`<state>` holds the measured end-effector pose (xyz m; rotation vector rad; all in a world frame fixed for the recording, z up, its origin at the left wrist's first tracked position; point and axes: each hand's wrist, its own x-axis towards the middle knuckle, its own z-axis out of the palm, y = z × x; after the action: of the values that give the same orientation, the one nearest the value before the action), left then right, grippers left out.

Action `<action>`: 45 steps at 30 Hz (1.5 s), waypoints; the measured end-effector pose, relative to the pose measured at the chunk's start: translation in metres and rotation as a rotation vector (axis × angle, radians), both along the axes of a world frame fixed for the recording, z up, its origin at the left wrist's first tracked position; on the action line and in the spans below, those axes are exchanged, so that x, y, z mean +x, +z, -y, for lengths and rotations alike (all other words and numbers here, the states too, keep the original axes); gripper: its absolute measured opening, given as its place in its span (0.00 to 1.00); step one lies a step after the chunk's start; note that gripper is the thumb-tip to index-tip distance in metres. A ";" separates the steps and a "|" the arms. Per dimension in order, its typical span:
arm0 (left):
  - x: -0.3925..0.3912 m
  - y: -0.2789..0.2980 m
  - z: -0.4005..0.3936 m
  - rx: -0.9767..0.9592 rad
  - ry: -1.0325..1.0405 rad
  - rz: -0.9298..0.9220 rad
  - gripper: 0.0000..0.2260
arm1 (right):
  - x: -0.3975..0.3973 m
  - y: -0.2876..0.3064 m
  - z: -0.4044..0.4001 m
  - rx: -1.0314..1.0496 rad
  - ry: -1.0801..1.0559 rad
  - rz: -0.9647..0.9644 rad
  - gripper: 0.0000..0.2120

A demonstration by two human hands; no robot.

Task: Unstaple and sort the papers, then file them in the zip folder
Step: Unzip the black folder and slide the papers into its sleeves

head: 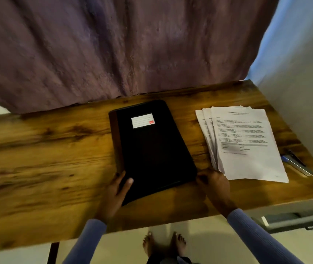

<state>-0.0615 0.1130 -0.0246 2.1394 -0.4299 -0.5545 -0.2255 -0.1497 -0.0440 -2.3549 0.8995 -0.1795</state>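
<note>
The left half of the table (37, 149) lies bare and open to a hand. The black zip folder (152, 147) fills the middle, a hand at each near corner. Just right of it the fanned papers (247, 145) take the surface, with pens (296, 162) beside them at the right edge. A purple curtain (113, 50) closes the far side.

A black folder (152, 147) lies closed on the table (47, 149). The left hand (116, 193) grips its near left corner, the right hand (213, 184) its near right corner. Papers (247, 141) lie right of it.
</note>
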 end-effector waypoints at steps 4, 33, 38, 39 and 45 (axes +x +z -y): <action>-0.007 0.010 -0.003 -0.308 0.297 -0.316 0.17 | -0.003 -0.002 -0.011 0.020 -0.040 0.039 0.06; 0.014 -0.008 -0.006 0.199 -0.121 0.220 0.28 | 0.060 0.012 -0.144 -0.070 0.261 0.047 0.08; -0.017 -0.017 0.045 0.548 -0.419 0.495 0.48 | 0.043 0.013 -0.059 -0.130 -0.052 0.086 0.12; -0.021 -0.019 0.051 0.583 -0.426 0.528 0.49 | 0.043 0.010 -0.049 -0.150 -0.077 0.053 0.13; -0.023 -0.024 0.054 0.620 -0.490 0.538 0.40 | 0.044 -0.001 -0.022 -0.046 -0.078 0.123 0.11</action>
<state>-0.0850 0.0586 -0.0489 2.7969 -1.2349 -0.3963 -0.1814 -0.1274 -0.0446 -2.3246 0.9365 -0.3756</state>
